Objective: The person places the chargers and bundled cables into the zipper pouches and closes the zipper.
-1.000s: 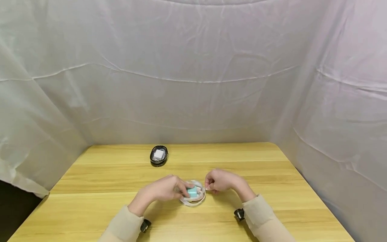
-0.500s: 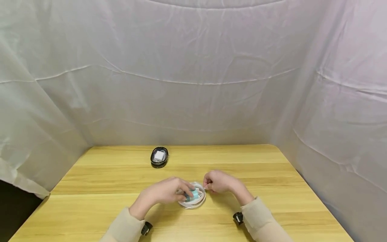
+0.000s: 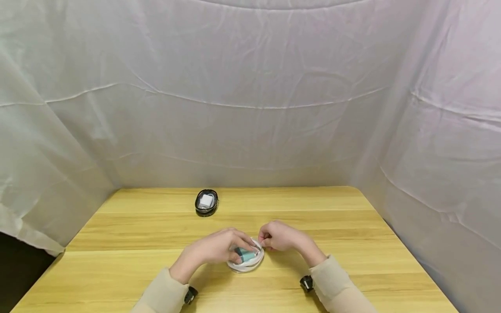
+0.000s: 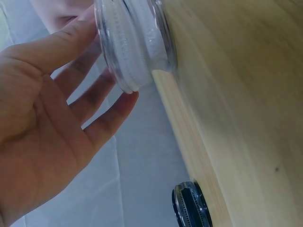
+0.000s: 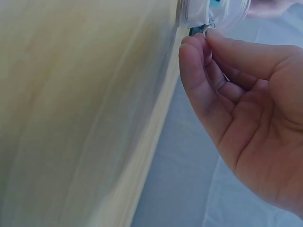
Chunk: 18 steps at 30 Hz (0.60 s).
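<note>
A round clear case [image 3: 245,261] lies on the wooden table [image 3: 352,243] with a coiled white cable and a teal charger block [image 3: 245,254] in it. My left hand [image 3: 235,248] lies over the case's left side; in the left wrist view its straight fingers [image 4: 94,90] touch the rim of the clear case [image 4: 135,42]. My right hand [image 3: 263,241] is at the case's right edge. In the right wrist view its curled fingertips [image 5: 201,45] pinch what looks like the cable's end at the rim of the clear case [image 5: 213,12].
A black round case [image 3: 206,202] with a white block inside sits at the back left of the table, also seen as the black case [image 4: 191,205] in the left wrist view. White fabric [image 3: 250,108] hangs behind and at both sides.
Both hands have drawn closer over the case. The teal block has sunk lower into the coil, and the right hand has moved left onto the rim.
</note>
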{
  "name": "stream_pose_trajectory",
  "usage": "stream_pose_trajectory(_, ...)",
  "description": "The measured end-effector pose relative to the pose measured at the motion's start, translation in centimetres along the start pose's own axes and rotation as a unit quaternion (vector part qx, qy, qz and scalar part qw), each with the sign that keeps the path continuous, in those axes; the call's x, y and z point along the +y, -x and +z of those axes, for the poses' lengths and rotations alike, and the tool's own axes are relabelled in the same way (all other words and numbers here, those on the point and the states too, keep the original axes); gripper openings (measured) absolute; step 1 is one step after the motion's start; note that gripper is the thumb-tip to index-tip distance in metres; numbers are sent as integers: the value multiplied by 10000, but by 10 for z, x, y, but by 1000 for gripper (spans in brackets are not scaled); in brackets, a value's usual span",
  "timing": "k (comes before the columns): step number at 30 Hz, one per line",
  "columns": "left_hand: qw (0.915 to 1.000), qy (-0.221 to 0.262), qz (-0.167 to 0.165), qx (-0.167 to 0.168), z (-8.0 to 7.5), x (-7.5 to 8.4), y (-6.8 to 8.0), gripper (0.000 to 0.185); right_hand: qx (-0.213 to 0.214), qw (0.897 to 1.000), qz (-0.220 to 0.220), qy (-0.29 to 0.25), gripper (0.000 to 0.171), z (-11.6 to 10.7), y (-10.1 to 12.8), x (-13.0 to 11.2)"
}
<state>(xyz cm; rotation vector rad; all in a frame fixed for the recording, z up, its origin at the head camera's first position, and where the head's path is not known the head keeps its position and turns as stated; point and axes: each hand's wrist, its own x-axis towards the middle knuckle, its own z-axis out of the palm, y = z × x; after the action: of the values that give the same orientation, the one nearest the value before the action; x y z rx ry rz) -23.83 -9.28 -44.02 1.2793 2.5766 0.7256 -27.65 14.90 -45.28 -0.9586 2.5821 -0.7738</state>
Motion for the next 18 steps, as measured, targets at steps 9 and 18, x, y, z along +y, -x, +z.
stream_pose_trajectory(9,9999,-14,-135,82,1,-1,0,40,-104,9998,-142,-38,15,-2,0,5)
stream_pose_trajectory(18,9977,-426,-511,157,3,2,1,38,-164,9997,-184,71,15,-3,2,8)
